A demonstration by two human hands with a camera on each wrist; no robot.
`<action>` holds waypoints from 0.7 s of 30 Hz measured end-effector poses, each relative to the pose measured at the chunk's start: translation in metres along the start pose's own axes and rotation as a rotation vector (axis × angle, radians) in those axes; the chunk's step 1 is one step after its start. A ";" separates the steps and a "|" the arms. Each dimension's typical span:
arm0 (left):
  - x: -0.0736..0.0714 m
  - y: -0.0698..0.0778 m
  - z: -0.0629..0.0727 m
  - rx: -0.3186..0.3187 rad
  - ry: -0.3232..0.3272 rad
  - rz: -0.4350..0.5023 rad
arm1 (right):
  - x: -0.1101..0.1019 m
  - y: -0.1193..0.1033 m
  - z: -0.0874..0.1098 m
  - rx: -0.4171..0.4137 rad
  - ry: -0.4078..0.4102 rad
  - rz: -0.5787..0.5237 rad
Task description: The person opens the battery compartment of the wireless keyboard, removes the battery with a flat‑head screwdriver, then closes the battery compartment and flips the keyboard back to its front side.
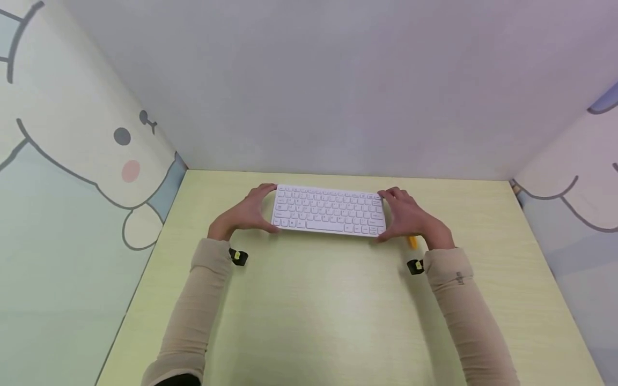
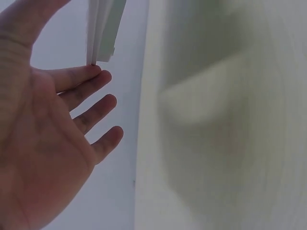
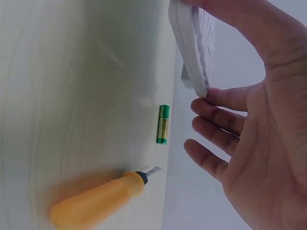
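Observation:
A white keyboard (image 1: 330,210) hangs above the table, its keys facing up. At its left end my left hand (image 1: 246,210) pinches it, thumb on the near edge and fingertips on the far edge. My right hand (image 1: 407,214) pinches the right end the same way. In the left wrist view the index and middle fingertips lie at the keyboard's corner, the other fingers spread away from it. The right wrist view shows the keyboard's thin side and part of its underside. Below the right hand lie a screwdriver with an orange handle (image 3: 96,203) and a green battery (image 3: 163,124).
The pale yellow table (image 1: 328,311) meets a plain light wall (image 1: 347,91) at the back. Walls with cartoon drawings stand at the left (image 1: 72,225) and right. Small black devices are on both wrists.

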State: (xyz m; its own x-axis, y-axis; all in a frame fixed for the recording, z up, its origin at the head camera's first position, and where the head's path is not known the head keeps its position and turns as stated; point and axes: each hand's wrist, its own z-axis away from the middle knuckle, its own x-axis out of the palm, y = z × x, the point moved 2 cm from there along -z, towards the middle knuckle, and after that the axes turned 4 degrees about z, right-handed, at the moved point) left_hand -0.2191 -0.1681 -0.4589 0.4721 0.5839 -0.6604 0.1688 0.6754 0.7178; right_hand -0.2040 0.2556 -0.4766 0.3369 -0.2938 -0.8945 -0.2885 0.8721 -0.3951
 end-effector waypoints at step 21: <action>0.014 -0.010 -0.013 -0.017 -0.046 -0.201 | 0.016 0.002 -0.008 -0.012 -0.033 0.110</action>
State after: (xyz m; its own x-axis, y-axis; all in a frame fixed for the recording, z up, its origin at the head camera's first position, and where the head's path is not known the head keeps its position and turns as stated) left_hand -0.2254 -0.1614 -0.4780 0.4692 0.4162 -0.7788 0.2490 0.7838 0.5689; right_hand -0.2067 0.2494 -0.4931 0.3318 -0.1833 -0.9254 -0.3362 0.8936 -0.2976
